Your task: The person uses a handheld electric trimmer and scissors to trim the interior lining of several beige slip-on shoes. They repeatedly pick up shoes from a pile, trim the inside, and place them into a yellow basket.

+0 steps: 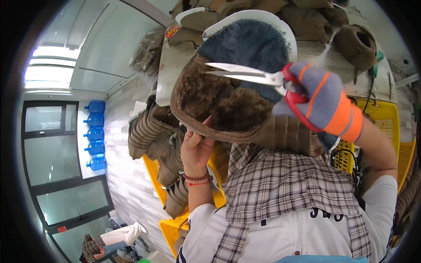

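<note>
My left hand (198,147), bare with red bracelets at the wrist, grips the near rim of a brown, fur-lined piece (228,98) with its thumb inside. The piece has a ribbed outer side and its dark furry opening faces up; its exact kind I cannot tell. In a grey and orange glove, my right hand (322,98) is closed round red-handled scissors (258,76). Their blades are slightly apart and point left, above the fur. Beneath the piece lies a dark blue fuzzy surface (250,39) with a white border.
More brown pieces (359,44) lie on the table (315,57) ahead. Others (149,127) are stacked over a yellow crate (169,228) at left. Another yellow crate (386,118) stands at right, near a black cable. Blue water bottles (95,135) line the far left wall.
</note>
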Tool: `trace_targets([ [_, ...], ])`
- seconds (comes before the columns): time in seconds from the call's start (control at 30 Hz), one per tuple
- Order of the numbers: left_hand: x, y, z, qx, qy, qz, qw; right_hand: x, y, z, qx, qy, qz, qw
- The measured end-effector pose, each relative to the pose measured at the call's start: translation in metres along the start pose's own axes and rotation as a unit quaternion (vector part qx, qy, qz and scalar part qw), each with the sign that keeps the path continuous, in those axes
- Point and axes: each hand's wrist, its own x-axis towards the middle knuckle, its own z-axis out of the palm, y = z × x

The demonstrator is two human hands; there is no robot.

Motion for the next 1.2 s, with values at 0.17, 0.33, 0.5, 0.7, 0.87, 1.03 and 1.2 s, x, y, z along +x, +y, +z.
trace_targets([
  [0.17, 0.043, -0.022, 0.05, 0.057, -0.076, -0.024, 0.995, -0.019, -0.011, 0.02, 0.245, 0.011, 0.045, 0.969],
  [0.33, 0.07, -0.061, 0.086, 0.129, -0.122, -0.102, 0.979, -0.023, -0.014, 0.015, 0.18, 0.063, 0.024, 0.981],
  [0.5, 0.068, -0.069, 0.095, 0.237, -0.09, 0.0, 0.967, -0.054, 0.004, -0.03, 0.076, 0.138, 0.009, 0.987],
  [0.7, 0.036, -0.069, -0.013, 0.314, 0.116, -0.012, 0.942, -0.14, 0.081, -0.043, 0.063, 0.192, 0.224, 0.953],
  [0.87, 0.037, -0.102, -0.021, 0.19, 0.06, -0.158, 0.967, -0.137, 0.113, 0.008, 0.19, 0.048, 0.198, 0.96],
  [1.03, 0.04, -0.088, -0.022, 0.08, 0.038, -0.143, 0.986, -0.11, 0.109, 0.044, 0.536, 0.127, 0.251, 0.796],
  [1.2, 0.044, -0.093, -0.044, 0.187, 0.064, -0.16, 0.967, -0.132, 0.167, 0.112, 0.421, 0.054, 0.243, 0.872],
])
